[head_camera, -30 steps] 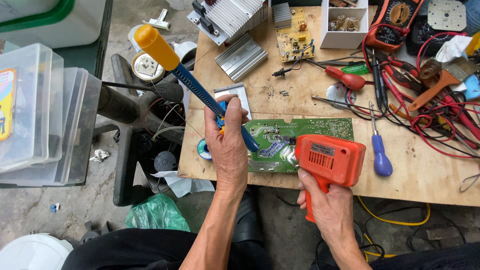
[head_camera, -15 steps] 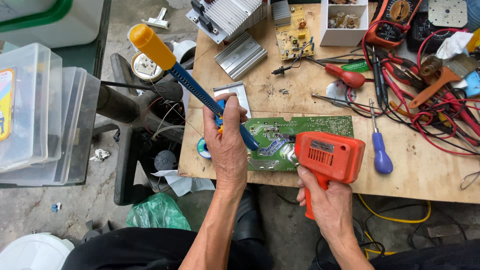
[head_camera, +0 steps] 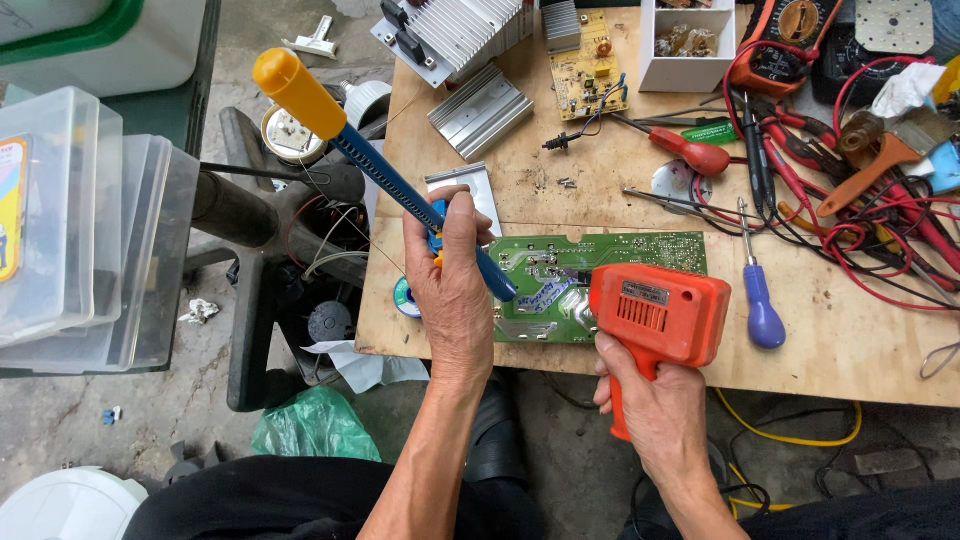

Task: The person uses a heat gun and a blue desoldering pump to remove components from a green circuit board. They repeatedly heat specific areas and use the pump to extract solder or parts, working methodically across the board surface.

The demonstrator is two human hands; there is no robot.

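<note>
My left hand (head_camera: 452,290) grips a blue desoldering pump (head_camera: 380,172) with a yellow plunger knob, tilted up to the left; its tip rests on a green circuit board (head_camera: 640,252) lying on the wooden bench (head_camera: 850,350). My right hand (head_camera: 655,405) holds the grip of an orange soldering gun (head_camera: 660,318), whose body covers the board's middle and whose nose points left toward the pump's tip. A small roll of solder (head_camera: 403,297) lies just left of my left hand.
Above the board lie finned heatsinks (head_camera: 480,110), a yellow circuit board (head_camera: 585,75), a white parts box (head_camera: 688,45), a multimeter (head_camera: 790,35) and tangled red and black leads. A blue-handled screwdriver (head_camera: 760,305) lies right of the gun. Clear plastic bins (head_camera: 70,230) stand left.
The pump's yellow knob has tipped slightly further left. Both hands keep their hold on the board.
</note>
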